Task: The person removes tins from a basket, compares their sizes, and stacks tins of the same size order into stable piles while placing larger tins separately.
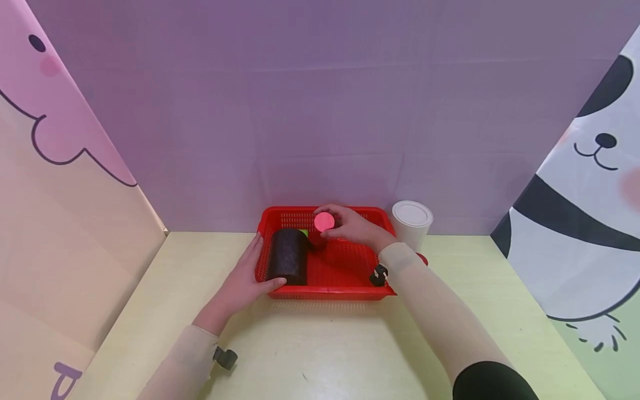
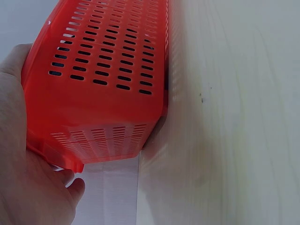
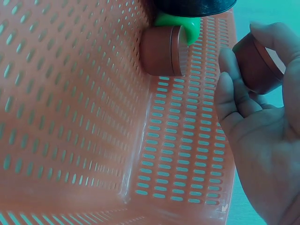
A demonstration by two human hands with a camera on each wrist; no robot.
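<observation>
A red plastic basket (image 1: 350, 293) with slotted walls stands on the table. My left hand (image 1: 245, 275) grips its left end, thumb over the front rim; in the left wrist view the fingers (image 2: 65, 180) wrap the rim. My right hand (image 1: 356, 228) pinches a small round lidded tin (image 1: 324, 221) with a pinkish-red top, held over the basket. Inside, at the left, lies a large black cylinder (image 1: 288, 258). In the right wrist view a second small tin (image 3: 161, 50) lies beside a green object (image 3: 191, 29), partly hidden by the black cylinder (image 3: 197, 6).
A white lidded canister (image 1: 412, 222) stands just off the basket's right end, near the back wall (image 1: 320, 111). Printed panels flank the pale wooden table (image 1: 320, 344) on both sides.
</observation>
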